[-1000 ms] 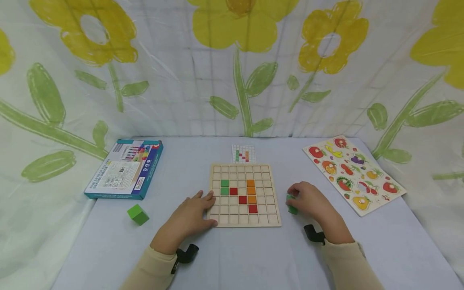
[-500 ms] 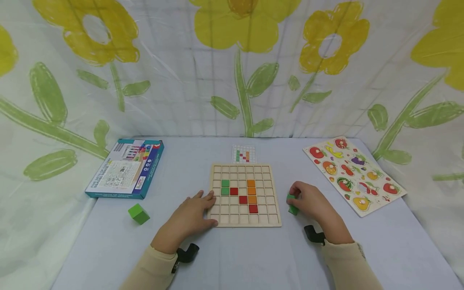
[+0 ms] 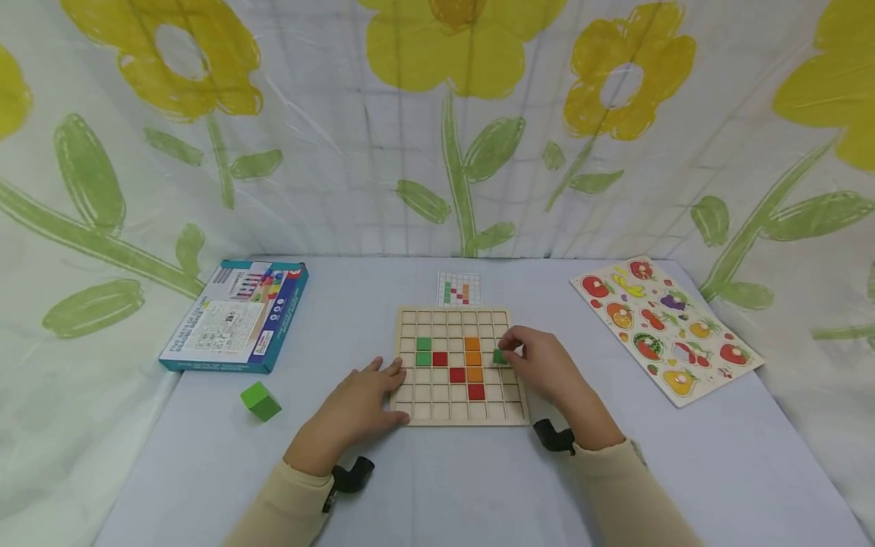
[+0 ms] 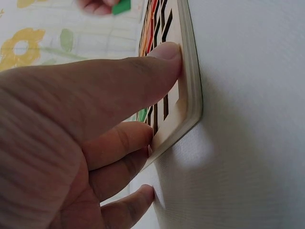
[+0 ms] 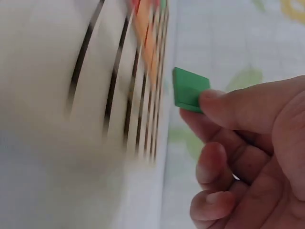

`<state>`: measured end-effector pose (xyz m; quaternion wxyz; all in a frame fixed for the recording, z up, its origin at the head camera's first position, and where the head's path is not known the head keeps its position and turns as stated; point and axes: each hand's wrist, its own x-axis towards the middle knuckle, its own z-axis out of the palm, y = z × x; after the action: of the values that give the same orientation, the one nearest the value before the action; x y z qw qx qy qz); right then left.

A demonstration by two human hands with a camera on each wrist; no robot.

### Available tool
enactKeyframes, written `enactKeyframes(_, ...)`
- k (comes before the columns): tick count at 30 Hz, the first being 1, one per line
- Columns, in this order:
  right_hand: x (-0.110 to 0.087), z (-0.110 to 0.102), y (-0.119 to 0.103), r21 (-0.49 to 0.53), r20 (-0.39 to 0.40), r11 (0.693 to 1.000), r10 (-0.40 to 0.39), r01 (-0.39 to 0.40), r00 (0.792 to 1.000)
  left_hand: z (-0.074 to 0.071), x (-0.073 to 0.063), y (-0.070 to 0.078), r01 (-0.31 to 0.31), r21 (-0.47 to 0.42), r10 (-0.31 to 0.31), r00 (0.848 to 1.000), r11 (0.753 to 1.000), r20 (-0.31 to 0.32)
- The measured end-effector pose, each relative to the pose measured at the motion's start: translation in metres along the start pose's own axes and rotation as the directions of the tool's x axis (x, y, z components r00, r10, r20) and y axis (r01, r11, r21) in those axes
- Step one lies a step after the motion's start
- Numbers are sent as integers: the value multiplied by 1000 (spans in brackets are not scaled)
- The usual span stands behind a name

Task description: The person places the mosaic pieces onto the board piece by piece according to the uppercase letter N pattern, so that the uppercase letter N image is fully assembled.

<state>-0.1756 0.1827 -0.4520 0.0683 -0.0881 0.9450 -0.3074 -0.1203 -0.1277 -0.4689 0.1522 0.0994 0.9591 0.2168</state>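
The wooden grid board lies flat on the table, holding green tiles, red tiles and a column of orange tiles. My left hand rests at its left side, fingers spread. In the left wrist view the thumb presses on the board's edge, with fingertips along the adjoining side. Over the right columns, my right hand pinches a thin square green tile between thumb and index finger. The other fingers of that hand curl loosely, holding nothing.
A printed pattern card lies just behind the board. A green cube sits at the left, below a boxed set. A fruit puzzle board lies at the right. A flowered cloth hangs behind the table.
My right hand has moved left and away from me, from the table beside the board to over its right columns, carrying the green tile. My left hand has stayed in place.
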Motion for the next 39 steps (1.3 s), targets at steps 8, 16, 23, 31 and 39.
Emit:
enactKeyframes(8, 20, 44, -44, 105, 34, 988, -119, 114, 992, -2, 0, -2, -17, -14, 17, 1000, 1000, 17)
enactKeyframes(16, 29, 73, -67, 116, 104, 974, -207, 195, 973, -2, 1, -1, -13, -10, 13, 1000, 1000, 18)
enactKeyframes(23, 29, 79, -73, 70, 136, 982, -183, 175, 974, -1, 2, -3, -19, -4, 19, 1000, 1000, 11)
enactKeyframes(31, 28, 79, -74, 48, 166, 982, -187, 182, 968, -1, 2, -4, -25, -6, 25, 1000, 1000, 9)
enactKeyframes(39, 28, 81, -77, -50, 137, 969, -233, 241, 963, -1, 2, -4, -26, -2, 26, 1000, 1000, 6)
